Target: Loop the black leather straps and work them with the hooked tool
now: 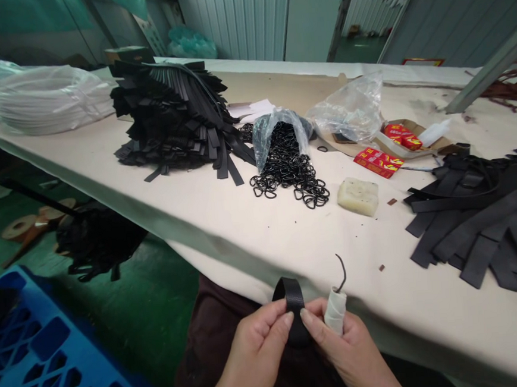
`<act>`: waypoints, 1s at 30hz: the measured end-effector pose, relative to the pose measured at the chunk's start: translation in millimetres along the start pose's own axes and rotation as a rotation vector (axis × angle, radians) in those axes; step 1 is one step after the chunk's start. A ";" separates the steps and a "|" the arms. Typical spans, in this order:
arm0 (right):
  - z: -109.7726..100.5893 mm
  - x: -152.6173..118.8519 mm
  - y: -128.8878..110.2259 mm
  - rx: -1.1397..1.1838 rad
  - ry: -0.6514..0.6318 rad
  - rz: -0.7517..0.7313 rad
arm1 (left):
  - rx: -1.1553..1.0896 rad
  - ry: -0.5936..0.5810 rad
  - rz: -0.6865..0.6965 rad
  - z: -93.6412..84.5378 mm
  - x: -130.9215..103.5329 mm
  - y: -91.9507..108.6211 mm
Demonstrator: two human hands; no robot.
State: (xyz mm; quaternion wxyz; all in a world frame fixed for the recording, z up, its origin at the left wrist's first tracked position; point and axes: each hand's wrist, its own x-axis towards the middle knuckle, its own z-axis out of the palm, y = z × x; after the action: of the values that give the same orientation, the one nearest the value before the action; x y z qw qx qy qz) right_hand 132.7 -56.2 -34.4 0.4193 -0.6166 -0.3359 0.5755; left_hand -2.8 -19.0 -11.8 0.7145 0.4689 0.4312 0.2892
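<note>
Just in front of the table edge, a black leather-like strap (294, 295) is bent into a loop. My left hand (260, 342) pinches one side of it between thumb and fingers. On the other side, the thumb and forefinger of my right hand (342, 342) press against the same strap. Tucked in the right hand is a hooked tool (336, 309) with a white-wrapped handle, its thin dark curved tip pointing up. Beyond the hands lie black D-rings (289, 161), spilling from a clear plastic bag (263, 139). A yellowish wax-like block (358, 196) sits right of them.
Stacked black straps (172, 117) rise at the back left; more loose straps (488, 217) lie at right. Red boxes (379, 161) are beside a cardboard tray. A coil of white tubing (49, 99) is far left. A blue pallet (52, 359) stands at lower left.
</note>
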 end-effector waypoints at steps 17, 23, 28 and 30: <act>-25.2 9.3 10.8 -0.611 0.006 -0.821 | -0.353 -0.051 -0.186 -2.6 8.2 12.5; -11.4 1.6 -15.0 -0.197 0.135 -0.253 | -0.029 0.059 -0.123 -11.5 8.4 8.6; -1.2 -2.7 -26.0 0.291 0.049 0.266 | 0.086 0.073 0.044 -8.1 6.4 4.0; 0.3 -1.2 -25.0 0.297 0.025 0.290 | 0.001 -0.006 0.022 -3.8 6.5 2.8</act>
State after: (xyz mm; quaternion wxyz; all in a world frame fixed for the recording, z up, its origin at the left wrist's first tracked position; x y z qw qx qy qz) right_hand 134.0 -46.7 -11.3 0.4226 -0.5969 -0.1497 0.6653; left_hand -3.2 -11.1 -12.2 0.7122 0.4749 0.4242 0.2955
